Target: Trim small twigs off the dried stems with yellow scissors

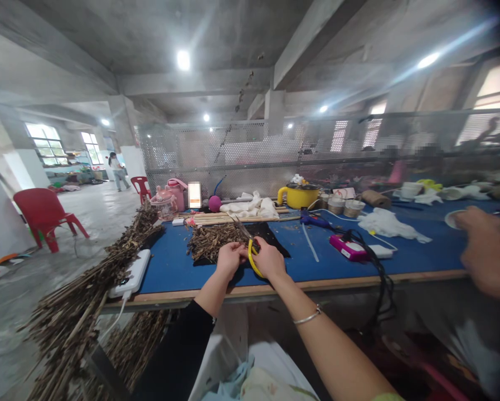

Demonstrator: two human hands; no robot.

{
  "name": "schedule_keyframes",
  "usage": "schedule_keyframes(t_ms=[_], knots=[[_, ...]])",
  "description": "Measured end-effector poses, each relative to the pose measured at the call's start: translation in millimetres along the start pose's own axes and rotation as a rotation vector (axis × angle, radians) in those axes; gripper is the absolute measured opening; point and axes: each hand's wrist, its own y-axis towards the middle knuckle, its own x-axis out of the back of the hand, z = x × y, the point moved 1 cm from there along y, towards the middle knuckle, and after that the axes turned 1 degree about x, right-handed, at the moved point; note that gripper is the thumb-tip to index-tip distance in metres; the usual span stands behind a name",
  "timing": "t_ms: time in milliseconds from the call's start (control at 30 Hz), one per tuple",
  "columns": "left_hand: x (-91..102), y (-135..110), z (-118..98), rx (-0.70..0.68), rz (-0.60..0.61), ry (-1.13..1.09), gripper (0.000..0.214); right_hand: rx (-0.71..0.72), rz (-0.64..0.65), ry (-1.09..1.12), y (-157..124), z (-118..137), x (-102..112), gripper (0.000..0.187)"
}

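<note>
Scissors with yellow handles (pixel 256 266) are in my right hand (pixel 271 259), its fingers wrapped round the loops. The blades point up and away, over the pile. My left hand (pixel 228 259) is closed in a pinch beside the scissors, its fingertips almost against my right fingers. What it pinches is too small to make out. Just beyond both hands, a heap of dried brown plant pieces (pixel 210 240) lies on a black cloth (pixel 270 236). The cloth rests on the blue tabletop (pixel 170 273).
Dried stalks (pixel 78 306) hang over the table's left end, beside a white power strip (pixel 135 274). A yellow pot (pixel 302 196), white cloth (pixel 253 206), a blue glue gun (pixel 314 219) and a magenta box (pixel 348 248) stand behind and right. A co-worker's hand (pixel 484 245) is at far right.
</note>
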Motion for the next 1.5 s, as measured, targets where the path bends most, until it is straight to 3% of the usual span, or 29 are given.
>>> schedule_keyframes(t_ms=[100,267,633,833,1267,1500], knots=[[0.8,-0.8,-1.9,-0.008,-0.017,0.022,0.002,-0.004,0.000,-0.023,0.6,-0.4,-1.3,0.061],[2.2,0.3,-2.0,-0.018,-0.039,0.011,0.014,0.034,-0.024,0.020,0.5,1.6,-1.1,0.064],[0.9,-3.1,-4.4,-0.019,-0.030,0.005,0.016,0.105,-0.009,0.039,1.0,1.8,-1.4,0.067],[1.8,1.2,-0.4,-0.028,-0.017,-0.014,0.016,0.088,0.020,0.051,0.0,2.2,0.2,0.058],[0.8,2.7,-2.0,0.000,-0.016,0.002,0.017,0.062,0.039,-0.023,2.7,0.7,-1.3,0.059],[-11.8,13.2,-14.8,0.004,0.021,0.024,0.015,0.050,0.113,0.049,19.1,-3.3,2.2,0.061]])
